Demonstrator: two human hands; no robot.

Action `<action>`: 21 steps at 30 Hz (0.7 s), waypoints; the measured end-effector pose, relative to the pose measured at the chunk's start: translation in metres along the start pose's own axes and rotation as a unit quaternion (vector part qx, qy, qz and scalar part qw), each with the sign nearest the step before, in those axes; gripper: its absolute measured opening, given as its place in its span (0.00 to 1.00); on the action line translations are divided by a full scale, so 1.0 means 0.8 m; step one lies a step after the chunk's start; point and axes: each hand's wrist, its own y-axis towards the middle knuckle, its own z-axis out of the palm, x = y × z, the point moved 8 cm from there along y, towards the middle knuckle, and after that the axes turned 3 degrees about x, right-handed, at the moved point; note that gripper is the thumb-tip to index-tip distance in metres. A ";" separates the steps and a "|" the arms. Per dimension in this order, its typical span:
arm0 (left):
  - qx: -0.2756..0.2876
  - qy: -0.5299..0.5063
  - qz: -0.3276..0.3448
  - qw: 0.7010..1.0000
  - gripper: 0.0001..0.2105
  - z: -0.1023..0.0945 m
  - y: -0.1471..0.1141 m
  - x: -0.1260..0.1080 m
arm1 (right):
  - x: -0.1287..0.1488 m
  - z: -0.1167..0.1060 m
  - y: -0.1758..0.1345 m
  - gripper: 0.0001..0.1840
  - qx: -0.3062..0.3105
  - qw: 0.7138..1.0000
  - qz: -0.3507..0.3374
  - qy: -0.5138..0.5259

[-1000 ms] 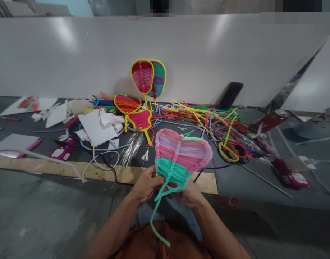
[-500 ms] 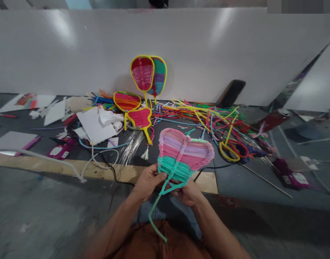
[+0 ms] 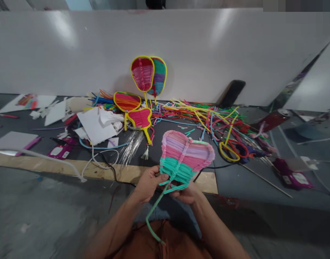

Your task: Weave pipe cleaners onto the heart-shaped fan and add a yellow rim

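Observation:
A heart-shaped fan of pipe cleaners [image 3: 181,158], pink and lilac above and turquoise below, is held up over the table's front edge. My left hand [image 3: 149,183] pinches its lower left side, thumb in front. At the lower right, my right hand [image 3: 186,194] grips it from behind and beneath; the fan hides most of those fingers. A long green pipe cleaner [image 3: 149,216] hangs bent from the fan's bottom point toward my lap. Behind the fan, short pipe cleaner offcuts [image 3: 190,131] lie on the dark table [image 3: 165,131].
Two yellow-rimmed fans [image 3: 142,73] lean on the white partition [image 3: 100,46]. A pile of pipe cleaners [image 3: 192,111] spreads along the back. A phone [image 3: 232,92], a can [image 3: 279,117] and a purple glue gun [image 3: 291,174] are at right. White cards [image 3: 96,124] and another purple device [image 3: 61,148] are left.
The fan has shifted slightly right and down in my hands and turned a little. The hanging green pipe cleaner has swung left. The things on the table stay put.

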 end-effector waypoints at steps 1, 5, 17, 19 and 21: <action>-0.003 0.001 0.007 1.000 0.17 -0.002 0.000 -0.002 | 0.001 -0.001 -0.001 0.17 -0.003 1.000 -0.008 0.004; -0.014 0.011 0.021 1.000 0.17 -0.009 0.002 -0.004 | 0.003 -0.005 -0.001 0.19 -0.020 0.999 -0.030 0.033; -0.055 0.024 0.037 0.997 0.18 -0.020 0.003 -0.010 | 0.013 -0.010 -0.001 0.14 -0.045 0.997 -0.056 0.028; -0.053 0.029 0.039 0.997 0.18 -0.021 0.003 -0.011 | 0.019 -0.011 -0.004 0.13 -0.062 0.995 -0.084 -0.002; -0.047 0.033 0.042 0.997 0.18 -0.020 0.003 -0.011 | 0.018 -0.011 -0.005 0.14 -0.068 0.994 -0.085 -0.014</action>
